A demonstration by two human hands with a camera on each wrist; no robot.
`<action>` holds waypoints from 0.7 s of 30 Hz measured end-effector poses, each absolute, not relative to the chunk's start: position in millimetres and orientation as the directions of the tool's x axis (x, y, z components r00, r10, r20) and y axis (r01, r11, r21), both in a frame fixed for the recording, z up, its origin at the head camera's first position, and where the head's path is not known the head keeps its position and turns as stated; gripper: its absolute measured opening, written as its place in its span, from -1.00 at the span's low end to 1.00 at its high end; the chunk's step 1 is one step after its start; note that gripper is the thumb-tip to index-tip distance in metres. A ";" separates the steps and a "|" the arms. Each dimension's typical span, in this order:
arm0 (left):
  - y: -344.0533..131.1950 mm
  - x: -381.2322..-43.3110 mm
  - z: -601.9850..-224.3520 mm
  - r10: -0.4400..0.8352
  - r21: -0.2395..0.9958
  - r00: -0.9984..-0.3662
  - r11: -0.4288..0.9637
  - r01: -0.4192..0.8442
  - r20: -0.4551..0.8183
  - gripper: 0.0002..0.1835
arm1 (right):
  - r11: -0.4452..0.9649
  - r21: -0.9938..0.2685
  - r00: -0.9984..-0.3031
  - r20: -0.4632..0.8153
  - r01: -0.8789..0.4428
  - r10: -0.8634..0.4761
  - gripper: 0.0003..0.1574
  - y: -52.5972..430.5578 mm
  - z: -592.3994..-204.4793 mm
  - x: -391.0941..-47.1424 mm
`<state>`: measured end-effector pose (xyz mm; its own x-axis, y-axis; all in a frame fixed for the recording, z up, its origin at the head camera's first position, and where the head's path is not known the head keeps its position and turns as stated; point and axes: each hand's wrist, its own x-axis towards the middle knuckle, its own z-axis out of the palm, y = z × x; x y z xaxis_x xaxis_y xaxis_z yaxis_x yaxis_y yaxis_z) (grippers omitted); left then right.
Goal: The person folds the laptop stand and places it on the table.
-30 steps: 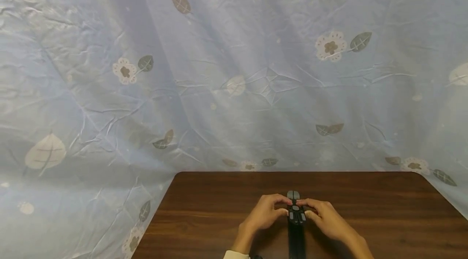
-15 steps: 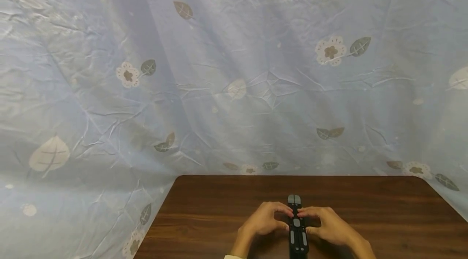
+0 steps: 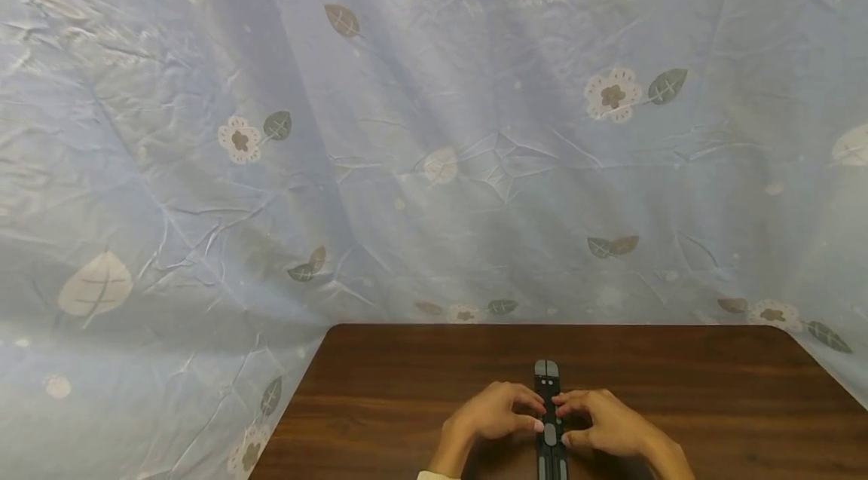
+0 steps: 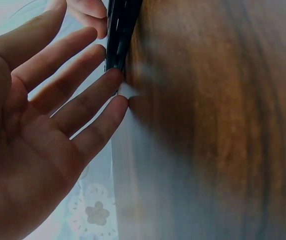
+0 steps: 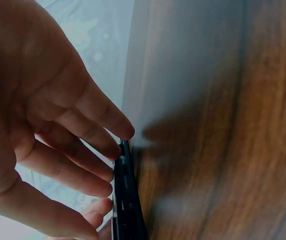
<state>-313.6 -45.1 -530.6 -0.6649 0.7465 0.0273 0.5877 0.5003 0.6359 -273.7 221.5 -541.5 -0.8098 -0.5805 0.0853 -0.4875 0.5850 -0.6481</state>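
Note:
A narrow black folding stand with grey pads, which looks like a laptop stand (image 3: 550,435), lies lengthwise on the brown wooden table (image 3: 407,382). My left hand (image 3: 498,411) is at its left side, fingertips and thumb at the edge. From the right, my right hand (image 3: 606,420) meets the opposite edge in the same way. In the left wrist view the fingers of the left hand (image 4: 53,115) extend loosely to the dark side of the stand (image 4: 122,30). The right wrist view has the right hand (image 5: 48,90) with fingertips along the stand (image 5: 127,200). Its near end runs out of the head view.
A pale blue curtain (image 3: 441,224) with leaf and flower prints hangs behind the table and along its left side. The table's far edge (image 3: 651,325) lies a little beyond the stand. Bare wood extends to both sides of the hands.
The stand's middle pad has come nearer to me while its far end stays about in place, so the stand looks longer. Both hands have shifted slightly towards me along its edges.

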 end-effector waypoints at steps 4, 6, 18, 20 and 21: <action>-45.2 -313.4 -529.6 0.734 0.646 -0.679 0.508 0.570 0.022 -0.67 | 0.592 -0.641 -0.812 0.086 -0.488 -0.577 -0.44 219.5 -539.9 -273.2; -45.4 -312.5 -529.5 0.726 0.656 -0.687 0.515 0.552 0.008 -0.65 | 0.586 -0.651 -0.810 0.080 -0.484 -0.580 -0.46 218.2 -539.8 -272.1; -44.5 -308.8 -525.4 0.696 0.675 -0.718 0.539 0.504 -0.019 -0.65 | 0.620 -0.636 -0.839 0.082 -0.460 -0.538 -0.52 210.9 -532.6 -271.2; -44.6 -306.9 -524.8 0.692 0.677 -0.721 0.536 0.504 -0.011 -0.64 | 0.621 -0.650 -0.845 0.063 -0.438 -0.530 -0.51 210.4 -530.0 -268.8; -44.8 -306.0 -524.2 0.689 0.680 -0.725 0.533 0.504 -0.002 -0.63 | 0.621 -0.656 -0.848 0.057 -0.430 -0.526 -0.50 210.6 -528.4 -267.3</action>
